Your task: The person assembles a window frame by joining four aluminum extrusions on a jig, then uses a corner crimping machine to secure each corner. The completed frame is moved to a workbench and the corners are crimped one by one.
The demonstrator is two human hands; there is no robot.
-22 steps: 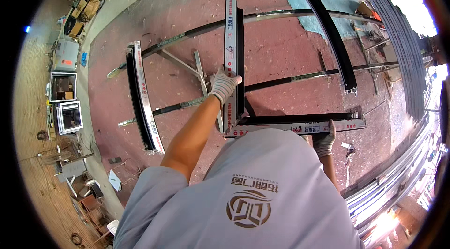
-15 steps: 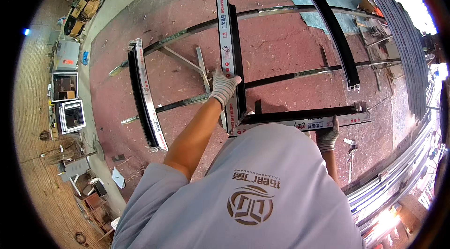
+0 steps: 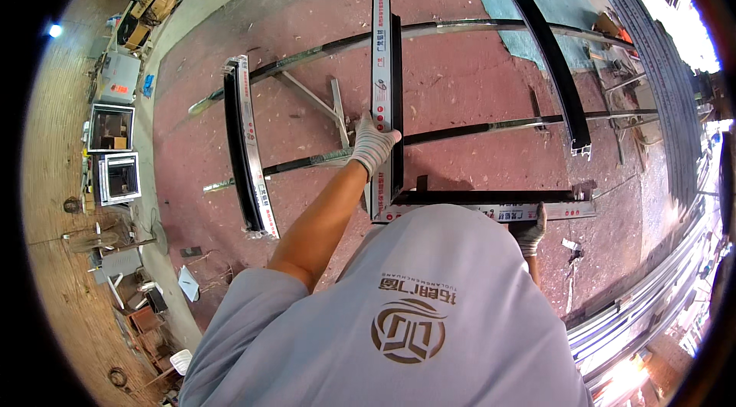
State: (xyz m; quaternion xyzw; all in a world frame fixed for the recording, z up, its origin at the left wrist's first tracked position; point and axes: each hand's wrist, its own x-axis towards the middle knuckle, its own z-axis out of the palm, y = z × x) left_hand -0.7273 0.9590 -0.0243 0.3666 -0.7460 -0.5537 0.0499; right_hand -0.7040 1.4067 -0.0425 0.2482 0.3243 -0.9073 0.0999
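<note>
Two black metal frame profiles with printed pale film meet in an L-shaped corner in front of me. One profile [image 3: 381, 62] runs away from me; the other profile [image 3: 483, 197] lies crosswise close to my body. My left hand [image 3: 373, 145], in a striped knit glove, is closed around the far-running profile, above the corner, thumb over its black side. My right hand [image 3: 529, 232], gloved too, grips the crosswise profile towards its right end, thumb on the near face and fingers underneath partly hidden. My shirt covers part of the near edge.
Two long rails [image 3: 468, 129] cross beneath the profiles. Another film-covered profile [image 3: 247, 150] rests on them at left, a black one [image 3: 553, 70] at right. Stacked grey lengths [image 3: 659, 93] stand far right, metal bars [image 3: 644, 307] near right. Small frames [image 3: 119, 178] and clutter line the left side.
The view has turned slightly. Compared with the rails, the L-shaped corner has swung a little clockwise, its right end coming nearer to me. Both hands keep their hold.
</note>
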